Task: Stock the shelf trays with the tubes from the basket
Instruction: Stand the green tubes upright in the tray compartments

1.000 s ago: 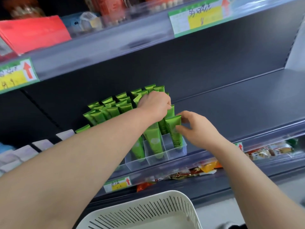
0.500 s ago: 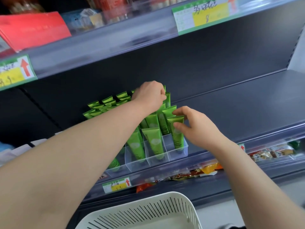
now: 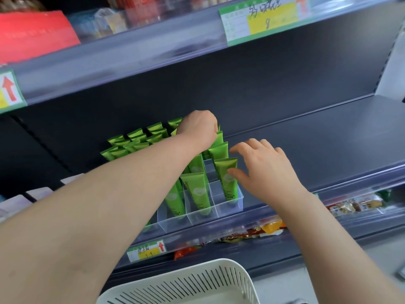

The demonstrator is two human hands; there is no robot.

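**Green tubes fill the tray as I work the back row**

Head view: I reach both bare arms toward the dark shelf (image 3: 306, 137), where a clear divided tray (image 3: 230, 206) sits at the front lip. My left hand (image 3: 198, 127) is curled down over the crimped tops of the green tubes (image 3: 140, 141) at the rear of the tray; I cannot tell whether its fingers are pinching one or only pressing on them, since the back of the hand hides the grip. My right hand (image 3: 265, 170) is spread wide, fingers fanned, holding nothing, its thumb touching the front-right tube (image 3: 228, 178), which stands cap-down and slightly tilted in the corner compartment. Beside it, two more tubes stand in the front row. The white slatted basket (image 3: 197, 281) waits below at the frame's edge; what shows of its floor looks bare, so I judge the stocking close to done. The tubes look light, with soft squeezable bodies and a glossy, likely slippery skin; the flat crimped end is the stiff part, and I would take hold there, pinching across its width. A careless nudge could topple the neighbours. A price label (image 3: 146, 252) hangs under the tray, and packaged snacks (image 3: 355, 205) lie on the shelf beneath.
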